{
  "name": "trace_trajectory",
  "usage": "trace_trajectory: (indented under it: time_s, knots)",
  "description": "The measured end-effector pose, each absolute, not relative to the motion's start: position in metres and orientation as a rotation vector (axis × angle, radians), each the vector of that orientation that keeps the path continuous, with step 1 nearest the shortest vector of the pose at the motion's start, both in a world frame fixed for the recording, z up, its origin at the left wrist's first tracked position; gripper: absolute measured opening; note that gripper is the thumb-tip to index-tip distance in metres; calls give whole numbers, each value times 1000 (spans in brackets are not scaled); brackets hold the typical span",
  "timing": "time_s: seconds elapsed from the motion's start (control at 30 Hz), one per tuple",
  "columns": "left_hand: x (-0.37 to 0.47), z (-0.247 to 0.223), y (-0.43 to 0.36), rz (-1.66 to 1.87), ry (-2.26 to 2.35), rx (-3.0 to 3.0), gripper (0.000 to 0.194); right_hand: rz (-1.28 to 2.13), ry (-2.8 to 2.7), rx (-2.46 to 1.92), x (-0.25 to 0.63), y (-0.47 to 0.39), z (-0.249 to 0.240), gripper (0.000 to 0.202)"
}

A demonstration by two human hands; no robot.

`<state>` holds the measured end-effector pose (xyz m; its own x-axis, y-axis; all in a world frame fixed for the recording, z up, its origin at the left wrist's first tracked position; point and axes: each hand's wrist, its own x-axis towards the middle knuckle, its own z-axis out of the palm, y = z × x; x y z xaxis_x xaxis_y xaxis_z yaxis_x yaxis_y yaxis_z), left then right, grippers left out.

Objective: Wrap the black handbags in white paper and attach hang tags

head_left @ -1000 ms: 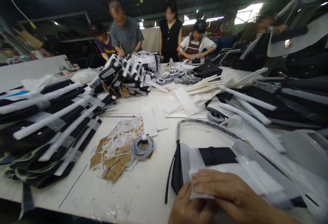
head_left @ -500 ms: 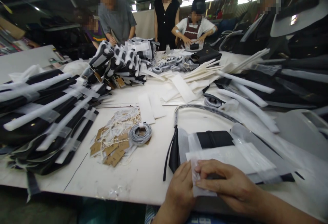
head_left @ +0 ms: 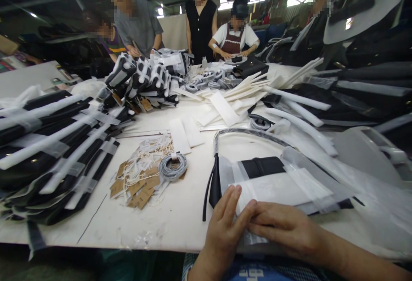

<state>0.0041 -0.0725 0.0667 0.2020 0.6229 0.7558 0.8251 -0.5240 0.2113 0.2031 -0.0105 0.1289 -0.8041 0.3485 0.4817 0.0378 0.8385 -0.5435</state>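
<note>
In front of me lies a black handbag [head_left: 263, 167], partly wrapped in translucent sheeting, with a white foam strip [head_left: 273, 189] across its front. Its wrapped strap [head_left: 254, 133] arches behind it on the table. My left hand [head_left: 225, 225] rests at the bag's near left end, fingers stretched out over the wrapping. Close against it, my right hand [head_left: 285, 227] lies with fingers extended on clear film [head_left: 252, 239] at the bag's lower edge. Both hands cover part of the film, so its end is hidden.
Brown paper tags [head_left: 138, 191] with white strings and a grey coiled strap [head_left: 173, 167] lie left of the bag. Stacked black bags [head_left: 48, 152] with foam strips fill the far left. Foam strips [head_left: 225, 108] spread behind. Co-workers [head_left: 236, 36] are at the far side.
My left fingers have lifted and stretched from the film's upright end. My right hand has flattened from a pinch on it, and the film now lies down under my hands.
</note>
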Motion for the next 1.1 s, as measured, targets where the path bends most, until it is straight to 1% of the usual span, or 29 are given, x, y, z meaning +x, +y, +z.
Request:
trace_trajectory:
  time_s: [0.1,0.17,0.3,0.37,0.47,0.6,0.77,0.87,0.93,1.0,1.07,1.1]
  knots:
    - [3,74,-69,-1087,-1296,-2300,35,744,-2490,-227,207,-11,146,19]
    - [3,76,-67,-1051,-1291,-2299,35,736,-2482,-264,210,-3,155,17]
    - [4,77,-66,-1048,-1284,-2249,36,476,-2433,-669,203,38,155,27]
    - [4,78,-66,-1052,-1276,-2225,37,431,-2518,-857,191,62,146,34]
    - [5,79,-65,-1038,-1278,-2207,38,580,-2727,-1003,171,88,134,39]
    - [5,78,-64,-1039,-1267,-2198,37,792,-2856,-962,152,102,127,34]
    - [5,76,-65,-1045,-1267,-2205,37,926,-2841,-941,143,120,132,34]
    - [4,75,-64,-1027,-1271,-2214,38,966,-2735,-963,152,117,146,43]
    - [4,75,-64,-1021,-1286,-2220,37,875,-2561,-990,170,99,153,45]
    - [4,75,-64,-1026,-1310,-2237,37,657,-2356,-908,197,68,152,39]
    - [3,77,-62,-1039,-1330,-2264,36,445,-2322,-620,227,31,140,38]
    - [3,77,-62,-1047,-1340,-2277,36,393,-2384,-472,241,13,131,44]
